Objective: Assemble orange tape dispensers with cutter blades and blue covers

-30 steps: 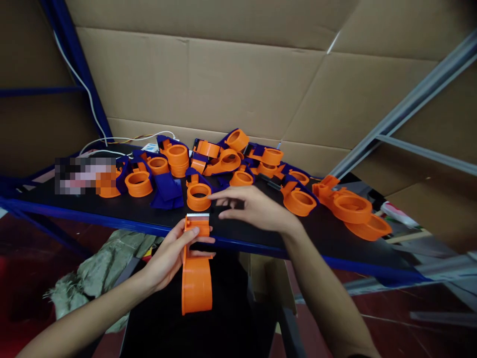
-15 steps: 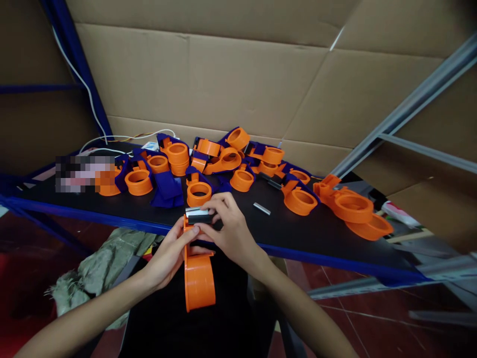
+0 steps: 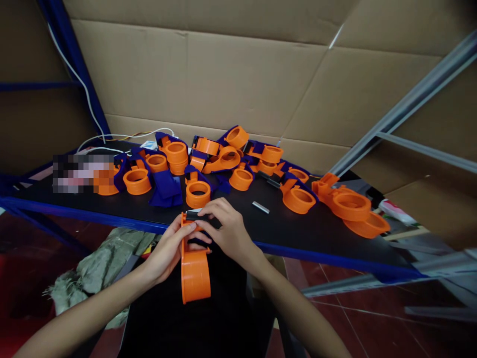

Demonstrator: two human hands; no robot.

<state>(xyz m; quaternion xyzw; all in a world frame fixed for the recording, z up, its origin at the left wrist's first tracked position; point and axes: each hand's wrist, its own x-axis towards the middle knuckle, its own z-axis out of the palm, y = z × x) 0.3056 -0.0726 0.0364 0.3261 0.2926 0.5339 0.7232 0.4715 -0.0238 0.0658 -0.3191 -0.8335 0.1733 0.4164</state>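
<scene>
My left hand (image 3: 168, 248) grips an orange tape-dispenser body (image 3: 195, 271) held upright just in front of the black table's blue edge (image 3: 112, 219). My right hand (image 3: 227, 228) pinches a small dark metal blade piece (image 3: 194, 214) against the top end of that dispenser body. Another small silver metal blade (image 3: 260, 207) lies loose on the table to the right of my hands.
Several orange and blue dispenser parts (image 3: 208, 161) are heaped across the black table, with a stack of orange ones (image 3: 352, 206) at the right. Cardboard sheets form the back wall. White cables (image 3: 112, 139) run at the left. A crumpled grey sack (image 3: 104, 268) lies below.
My right hand came back from the table to the top of the dispenser with a metal blade piece and now presses it lower onto the dispenser's top.
</scene>
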